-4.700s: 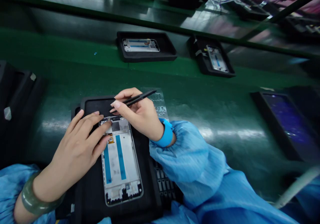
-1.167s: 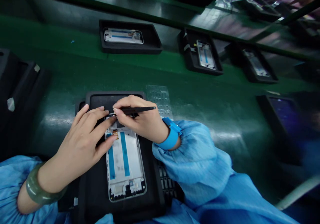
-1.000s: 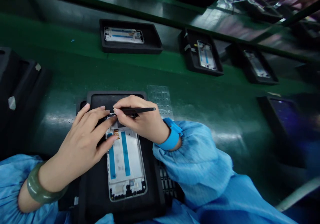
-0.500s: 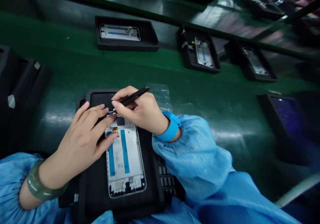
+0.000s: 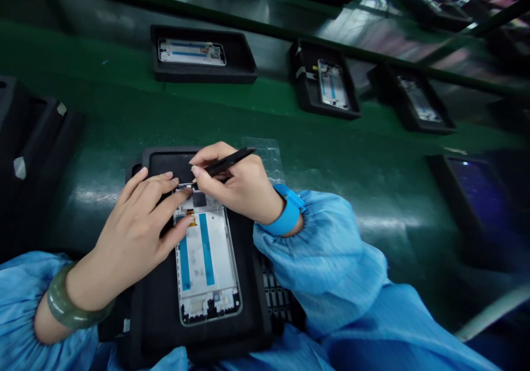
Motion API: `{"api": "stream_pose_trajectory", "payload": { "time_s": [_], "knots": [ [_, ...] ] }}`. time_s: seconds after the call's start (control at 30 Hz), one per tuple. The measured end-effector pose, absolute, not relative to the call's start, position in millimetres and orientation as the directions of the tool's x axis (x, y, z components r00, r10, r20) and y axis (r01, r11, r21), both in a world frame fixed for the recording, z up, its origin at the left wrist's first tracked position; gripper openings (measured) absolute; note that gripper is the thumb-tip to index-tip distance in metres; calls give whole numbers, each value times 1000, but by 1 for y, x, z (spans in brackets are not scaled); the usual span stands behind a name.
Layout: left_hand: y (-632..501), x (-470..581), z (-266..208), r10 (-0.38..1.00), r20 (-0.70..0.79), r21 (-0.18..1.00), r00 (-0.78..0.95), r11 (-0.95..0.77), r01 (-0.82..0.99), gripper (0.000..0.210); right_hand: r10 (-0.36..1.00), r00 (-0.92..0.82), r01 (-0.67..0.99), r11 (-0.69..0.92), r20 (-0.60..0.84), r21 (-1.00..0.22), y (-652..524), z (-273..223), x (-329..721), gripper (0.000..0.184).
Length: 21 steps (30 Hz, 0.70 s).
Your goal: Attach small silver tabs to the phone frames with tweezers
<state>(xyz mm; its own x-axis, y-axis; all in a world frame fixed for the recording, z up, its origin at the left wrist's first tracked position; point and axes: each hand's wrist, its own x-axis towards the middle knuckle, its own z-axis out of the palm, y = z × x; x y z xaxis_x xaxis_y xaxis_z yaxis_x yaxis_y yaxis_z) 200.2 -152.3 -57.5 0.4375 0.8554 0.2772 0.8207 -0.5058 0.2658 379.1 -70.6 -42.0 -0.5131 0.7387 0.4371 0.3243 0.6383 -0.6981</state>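
An open phone frame, silvery inside with two blue strips and a small orange flex cable, lies in a black foam tray in front of me. My left hand rests across its upper left side, fingers apart, the index finger and thumb touching the frame. Held like a pencil in my right hand is a slim black pen-like tool. Its lower end reaches the top edge of the frame, beside my left index finger; the fingers partly hide the tip.
Along the back, black trays hold similar phone frames. A clear plastic blister sheet lies beyond my right wrist. Dark foam trays stand at the left; another tray with a bluish screen sits at the right.
My right hand and the tool have shifted slightly to the right along the frame's top edge. The left hand stays nearly still. The back trays appear a little further left.
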Motion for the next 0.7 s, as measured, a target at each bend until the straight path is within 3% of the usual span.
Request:
{"api": "stream_pose_trajectory", "payload": {
  "time_s": [0.27,0.4,0.53,0.63,0.7],
  "knots": [
    [-153,201,-56,854,269,246,445,-508,826,30,614,-683,378,760,395,-528,-72,-34,374,12],
    [-153,201,-55,856,252,253,452,-509,823,27,703,-579,460,700,413,-547,-58,-25,389,14],
    [-154,200,-56,849,267,251,456,-518,818,25,734,-658,652,667,170,-361,-47,-24,405,23],
    [-154,201,-57,852,263,264,453,-515,816,24,714,-700,692,674,-12,-260,-41,-26,404,35],
    [-155,199,-55,854,245,299,459,-516,802,26,703,-706,702,678,-85,-218,-33,-24,401,29]
  ]
}}
